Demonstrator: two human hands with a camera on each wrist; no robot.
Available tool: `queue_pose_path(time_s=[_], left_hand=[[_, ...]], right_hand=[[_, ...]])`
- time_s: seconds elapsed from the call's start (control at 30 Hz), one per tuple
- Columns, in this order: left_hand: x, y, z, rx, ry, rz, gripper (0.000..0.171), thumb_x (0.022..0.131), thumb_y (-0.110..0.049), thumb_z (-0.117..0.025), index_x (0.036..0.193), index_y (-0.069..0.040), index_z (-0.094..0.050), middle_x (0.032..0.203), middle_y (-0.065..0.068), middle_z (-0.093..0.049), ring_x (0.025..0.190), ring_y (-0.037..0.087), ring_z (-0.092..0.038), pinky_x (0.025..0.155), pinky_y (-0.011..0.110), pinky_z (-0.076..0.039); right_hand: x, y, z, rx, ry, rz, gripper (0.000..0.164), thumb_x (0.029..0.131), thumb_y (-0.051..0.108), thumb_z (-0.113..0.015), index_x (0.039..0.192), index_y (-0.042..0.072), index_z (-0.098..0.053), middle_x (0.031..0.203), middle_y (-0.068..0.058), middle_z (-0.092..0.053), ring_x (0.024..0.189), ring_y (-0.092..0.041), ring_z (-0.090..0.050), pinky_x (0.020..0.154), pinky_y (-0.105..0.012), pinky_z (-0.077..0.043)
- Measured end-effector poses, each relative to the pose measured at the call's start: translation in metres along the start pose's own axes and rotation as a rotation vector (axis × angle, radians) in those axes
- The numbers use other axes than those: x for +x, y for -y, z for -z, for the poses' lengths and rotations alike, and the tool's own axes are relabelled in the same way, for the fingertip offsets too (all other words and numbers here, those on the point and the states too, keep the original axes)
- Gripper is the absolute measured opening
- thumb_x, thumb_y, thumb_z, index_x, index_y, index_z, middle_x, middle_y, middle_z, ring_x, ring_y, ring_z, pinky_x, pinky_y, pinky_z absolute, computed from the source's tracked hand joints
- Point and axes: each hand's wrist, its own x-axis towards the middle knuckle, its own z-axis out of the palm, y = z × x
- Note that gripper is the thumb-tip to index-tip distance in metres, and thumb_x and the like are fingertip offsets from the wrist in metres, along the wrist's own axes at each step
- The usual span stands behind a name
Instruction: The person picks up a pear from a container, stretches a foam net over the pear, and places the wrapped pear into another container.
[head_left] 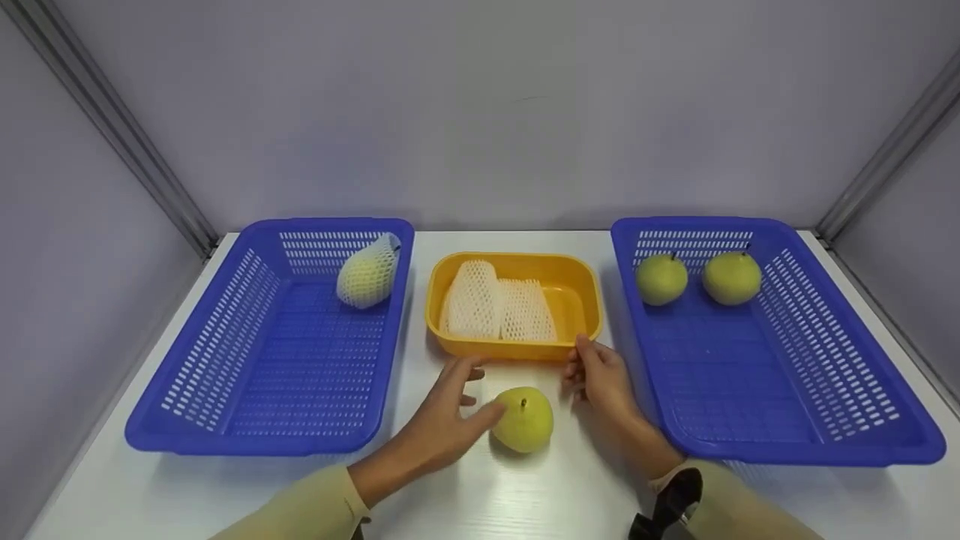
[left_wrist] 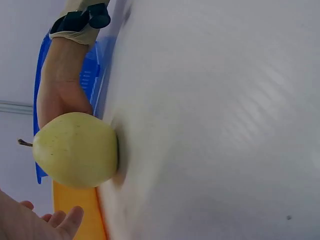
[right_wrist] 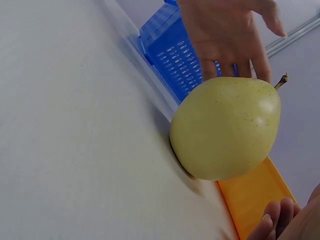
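Note:
A yellow-green pear (head_left: 523,420) stands on the white table, stem up. My left hand (head_left: 442,424) is at its left side with fingers spread and the thumb tip right at the pear; the left wrist view has part of this hand (left_wrist: 40,220) below the fruit. To the pear's right, my right hand (head_left: 604,379) has its fingers loosely curled, with the thumb and forefinger at the front rim of an orange basin (head_left: 480,348). White foam net sleeves (head_left: 474,304) lie flat in the basin's left and middle.
On the left, a blue basket (head_left: 300,360) holds one pear in a foam net (head_left: 369,274). A second blue basket (head_left: 739,375) on the right has two bare pears, a smaller one (head_left: 661,279) and a larger one (head_left: 732,277), near its back. Grey walls rise behind the table.

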Motion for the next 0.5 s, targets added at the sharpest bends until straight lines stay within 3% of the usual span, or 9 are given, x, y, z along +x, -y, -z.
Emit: queue_pose_path(time_s=[0.1,0.3,0.4,0.5], left_hand=[[0.011,-0.018,0.010,0.013,-0.081,0.042,0.053,0.104,-0.035,-0.056,0.146,-0.005,-0.042,0.148,0.017,-0.043,0.130,0.035,-0.049,0.104,0.051,-0.048],[0.048,-0.050,0.031,0.040,-0.245,0.039,0.046,0.104,-0.026,-0.057,0.139,0.001,-0.048,0.143,0.022,-0.048,0.127,0.036,-0.053,0.102,0.048,-0.050],[0.067,-0.054,0.042,0.059,-0.283,0.110,0.048,0.102,-0.027,-0.059,0.138,0.003,-0.049,0.140,0.022,-0.051,0.125,0.035,-0.055,0.101,0.046,-0.050],[0.083,-0.052,0.051,0.067,-0.276,0.214,0.052,0.102,-0.030,-0.059,0.139,0.004,-0.048,0.142,0.023,-0.050,0.127,0.034,-0.053,0.105,0.047,-0.047]], right_hand=[[0.000,0.001,0.001,-0.005,0.004,-0.003,0.039,0.111,0.027,-0.044,0.082,0.007,-0.060,0.064,0.002,-0.059,0.051,-0.008,-0.053,0.043,-0.022,-0.041],[0.000,0.001,0.001,-0.002,0.000,0.000,0.038,0.111,0.028,-0.044,0.083,0.006,-0.059,0.064,0.001,-0.059,0.052,-0.008,-0.053,0.042,-0.022,-0.041],[0.001,0.000,0.001,-0.003,-0.001,0.002,0.038,0.111,0.027,-0.044,0.083,0.006,-0.059,0.064,0.001,-0.059,0.052,-0.009,-0.053,0.042,-0.022,-0.041],[0.001,0.000,0.002,-0.007,0.001,0.003,0.038,0.111,0.027,-0.044,0.083,0.006,-0.059,0.064,0.001,-0.059,0.052,-0.009,-0.053,0.043,-0.022,-0.041]])
